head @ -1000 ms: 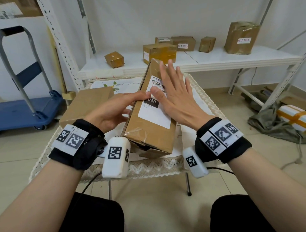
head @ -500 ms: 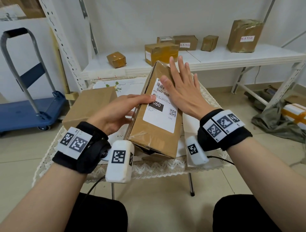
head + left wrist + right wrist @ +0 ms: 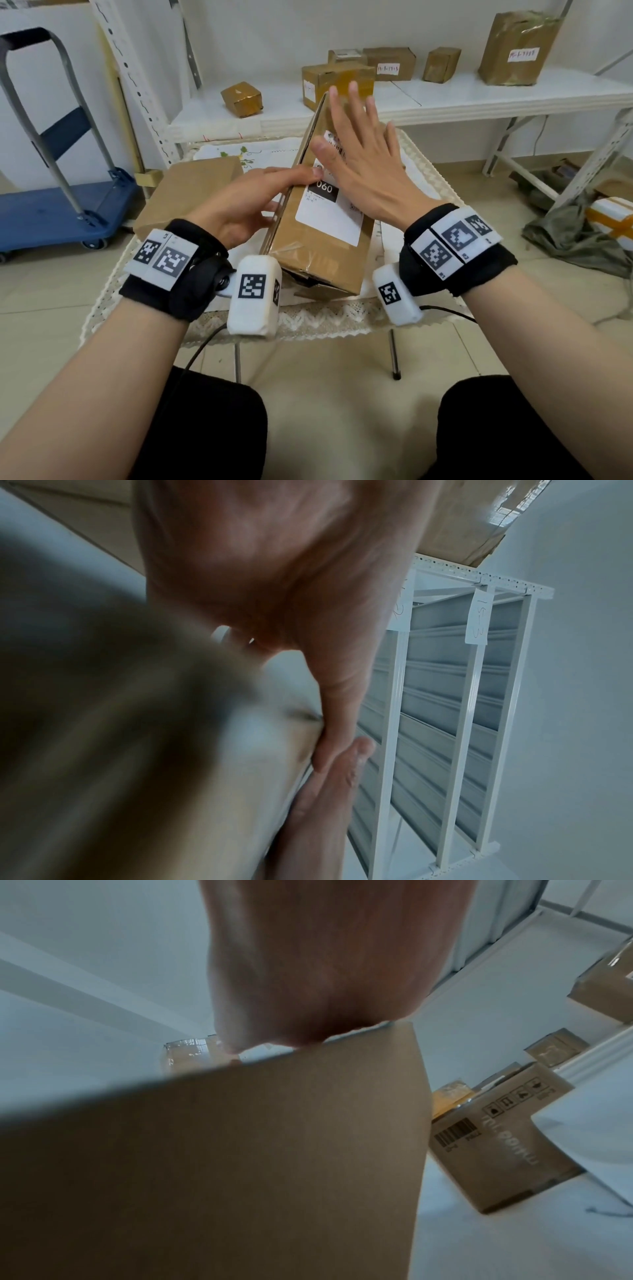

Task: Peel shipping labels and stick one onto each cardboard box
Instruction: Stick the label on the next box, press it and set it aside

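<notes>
A long cardboard box (image 3: 318, 260) lies tilted on the small table, a white shipping label (image 3: 329, 222) printed "060" on its upper face. My left hand (image 3: 260, 195) holds the box's left side, with the thumb laid on the top edge beside the label and the fingers against the side face. My right hand (image 3: 363, 164) lies flat on the label's far part with its fingers spread, hiding the barcode. In the left wrist view the thumb (image 3: 332, 723) presses the blurred box (image 3: 137, 737). The right wrist view shows the palm (image 3: 325, 961) above the box (image 3: 240, 1150).
A flat brown box (image 3: 191, 192) lies left of the held one on the lace-covered table (image 3: 325, 315). Behind, a white shelf (image 3: 445, 99) carries several taped boxes, some with labels. A blue trolley (image 3: 51, 212) stands at the left. A cloth heap (image 3: 565, 236) is on the floor at the right.
My right hand has slid along the label toward the box's far end, now covering the barcode. My left hand has kept its hold on the box's side.
</notes>
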A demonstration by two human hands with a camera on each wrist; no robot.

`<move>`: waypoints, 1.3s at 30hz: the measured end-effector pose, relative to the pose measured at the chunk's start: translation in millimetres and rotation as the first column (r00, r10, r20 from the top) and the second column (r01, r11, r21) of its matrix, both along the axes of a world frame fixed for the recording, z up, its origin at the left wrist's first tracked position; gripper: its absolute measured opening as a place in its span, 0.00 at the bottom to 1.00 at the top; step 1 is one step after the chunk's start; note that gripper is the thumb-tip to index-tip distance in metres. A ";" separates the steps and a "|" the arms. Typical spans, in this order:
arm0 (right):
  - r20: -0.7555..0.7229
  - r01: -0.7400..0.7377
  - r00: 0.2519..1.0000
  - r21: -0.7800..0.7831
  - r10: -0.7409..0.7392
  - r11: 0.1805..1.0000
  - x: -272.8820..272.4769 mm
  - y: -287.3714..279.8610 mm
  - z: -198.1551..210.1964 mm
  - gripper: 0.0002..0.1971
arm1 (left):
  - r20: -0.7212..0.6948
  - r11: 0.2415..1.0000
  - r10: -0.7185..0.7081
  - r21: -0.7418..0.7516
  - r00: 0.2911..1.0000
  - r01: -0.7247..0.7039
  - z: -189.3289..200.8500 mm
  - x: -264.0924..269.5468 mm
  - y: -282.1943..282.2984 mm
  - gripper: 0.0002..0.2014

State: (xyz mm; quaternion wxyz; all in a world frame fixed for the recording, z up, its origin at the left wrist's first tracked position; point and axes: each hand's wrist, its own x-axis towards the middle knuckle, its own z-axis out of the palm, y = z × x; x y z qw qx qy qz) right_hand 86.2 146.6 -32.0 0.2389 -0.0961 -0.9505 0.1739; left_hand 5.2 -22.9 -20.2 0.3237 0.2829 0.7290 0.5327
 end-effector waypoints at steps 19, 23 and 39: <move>-0.038 0.082 0.996 -0.044 -0.084 0.996 0.4 21.1 14.3 0.43 | -0.013 1.000 0.003 -0.004 1.000 -0.003 -4.2 -5.0 -1.1 0.29; -0.073 0.024 0.997 0.002 -0.024 1.000 -0.9 -0.6 15.8 0.41 | 0.010 1.000 0.009 0.029 1.000 -0.010 -2.7 -5.7 -1.1 0.29; -0.076 0.057 0.995 -0.010 -0.058 0.998 -15.9 6.8 11.4 0.37 | -0.022 1.000 -0.010 0.007 1.000 0.010 -3.5 -8.0 -3.7 0.38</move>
